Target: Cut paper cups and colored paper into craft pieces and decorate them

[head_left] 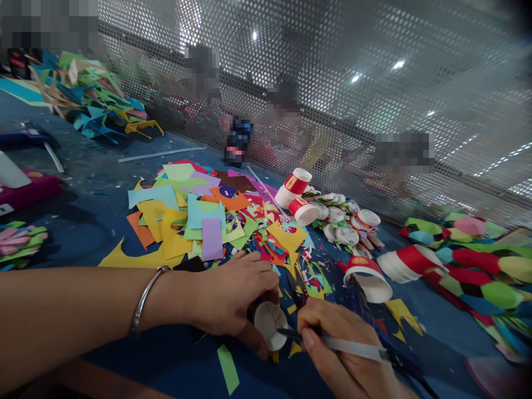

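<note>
My left hand [233, 291], with a silver bangle at its wrist, is curled around a small round white paper cup base [268, 321]. Thin dark lines run across its white face. In my right hand [343, 338] is a pen [353, 348] with a black front and a pale translucent barrel. The pen's tip lies at the right part of the white face; whether it touches cannot be made out. Scissors [298, 289] with dark handles lie just beyond my right fingers. A dark blue glue gun [359, 302] sits behind that hand, partly hidden.
Cut coloured paper [211, 238] is heaped ahead. Red and white paper cups [409, 263] lie at right, near a pile of cut-off cup bases [347, 235] and colourful paper pieces [477, 280]. Another glue gun [25, 136] is at left. A perforated metal screen [316, 83] stands behind.
</note>
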`<state>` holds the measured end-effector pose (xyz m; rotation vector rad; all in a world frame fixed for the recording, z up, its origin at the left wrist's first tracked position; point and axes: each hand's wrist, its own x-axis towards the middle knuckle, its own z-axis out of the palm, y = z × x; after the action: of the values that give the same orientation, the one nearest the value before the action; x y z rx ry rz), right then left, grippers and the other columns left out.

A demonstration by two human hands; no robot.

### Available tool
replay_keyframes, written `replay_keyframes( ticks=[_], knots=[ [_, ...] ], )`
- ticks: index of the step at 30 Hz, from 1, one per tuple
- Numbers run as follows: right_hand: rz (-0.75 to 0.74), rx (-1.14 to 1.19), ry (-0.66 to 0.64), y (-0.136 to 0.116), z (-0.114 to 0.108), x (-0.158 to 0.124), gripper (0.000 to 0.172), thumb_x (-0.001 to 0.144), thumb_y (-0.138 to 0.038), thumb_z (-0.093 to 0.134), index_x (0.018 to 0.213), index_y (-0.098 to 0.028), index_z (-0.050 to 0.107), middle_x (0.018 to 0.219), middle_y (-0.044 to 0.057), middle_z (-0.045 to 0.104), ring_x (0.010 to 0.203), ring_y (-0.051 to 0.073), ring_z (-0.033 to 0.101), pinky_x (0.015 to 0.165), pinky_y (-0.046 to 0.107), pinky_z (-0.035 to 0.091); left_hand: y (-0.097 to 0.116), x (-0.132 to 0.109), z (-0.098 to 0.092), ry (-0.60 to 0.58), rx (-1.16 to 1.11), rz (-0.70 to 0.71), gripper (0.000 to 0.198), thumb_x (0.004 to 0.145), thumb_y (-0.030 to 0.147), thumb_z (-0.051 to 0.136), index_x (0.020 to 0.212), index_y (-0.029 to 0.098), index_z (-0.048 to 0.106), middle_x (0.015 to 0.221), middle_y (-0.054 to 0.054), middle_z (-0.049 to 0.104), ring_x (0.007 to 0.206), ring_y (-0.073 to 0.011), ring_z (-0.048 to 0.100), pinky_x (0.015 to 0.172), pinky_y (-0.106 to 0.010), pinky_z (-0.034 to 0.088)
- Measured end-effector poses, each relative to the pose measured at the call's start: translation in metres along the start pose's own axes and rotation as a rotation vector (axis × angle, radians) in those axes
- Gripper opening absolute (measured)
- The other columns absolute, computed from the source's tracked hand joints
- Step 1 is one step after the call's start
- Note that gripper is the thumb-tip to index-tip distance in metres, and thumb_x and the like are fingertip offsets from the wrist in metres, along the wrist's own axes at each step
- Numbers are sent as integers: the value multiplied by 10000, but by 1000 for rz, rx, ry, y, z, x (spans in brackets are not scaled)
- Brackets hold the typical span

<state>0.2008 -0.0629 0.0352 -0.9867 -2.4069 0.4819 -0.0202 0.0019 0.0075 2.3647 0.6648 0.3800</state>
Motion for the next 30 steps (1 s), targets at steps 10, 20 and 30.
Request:
replay_keyframes(
  ticks=[10,20,30],
  knots=[
    [4,7,10,1,1,0,165,905,-111,413,818,-205,518,673,-17,547,565,119,514,530,242,384,0,0,-1,-2,5,6,526,611,544,837,952,218,605,958,-18,587,881,-224,501,751,-317,340],
    [8,-12,-24,5,1,-2,149,919,-112,417,850,-210,506,697,-17,549,602,121,530,562,245,394,0,0,0,5,3,12,524,602,529,849,948,223,601,951,-16,584,884,-224,488,739,-311,329],
    [6,9,-4,3,2,-1,151,901,-116,420,837,-208,521,684,-18,554,563,121,521,528,247,388,0,0,-1,3,2,12,519,603,535,840,944,223,603,953,-14,580,889,-227,497,743,-321,336]
  ],
)
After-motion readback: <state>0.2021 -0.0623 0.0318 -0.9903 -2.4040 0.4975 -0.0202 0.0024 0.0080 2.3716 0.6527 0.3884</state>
